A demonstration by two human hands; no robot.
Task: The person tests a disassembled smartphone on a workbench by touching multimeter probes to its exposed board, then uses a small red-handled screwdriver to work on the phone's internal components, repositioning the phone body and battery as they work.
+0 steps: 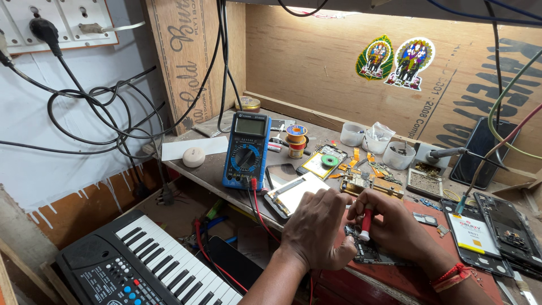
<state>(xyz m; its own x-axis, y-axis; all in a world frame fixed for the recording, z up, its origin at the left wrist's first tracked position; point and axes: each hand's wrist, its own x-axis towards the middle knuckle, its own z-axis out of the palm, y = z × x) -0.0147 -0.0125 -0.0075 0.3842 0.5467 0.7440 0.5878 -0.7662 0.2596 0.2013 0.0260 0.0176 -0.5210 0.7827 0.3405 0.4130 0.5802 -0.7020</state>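
Note:
An opened phone (377, 255) with bare circuit parts lies on the red mat (418, 271) at the bench's front edge. My left hand (316, 229) presses down on its left end, fingers curled. My right hand (395, 223) grips a small red-handled screwdriver (366, 223), held upright with its tip on the phone's inside. A red thread band circles my right wrist (451, 277).
A blue multimeter (247, 149) with red and black leads stands to the left. Phone parts, a battery (470, 232), solder spools (296, 139), white cups (398, 155) and a soldering iron (451, 152) litter the bench. A keyboard (152, 262) sits lower left. Cables hang from wall sockets.

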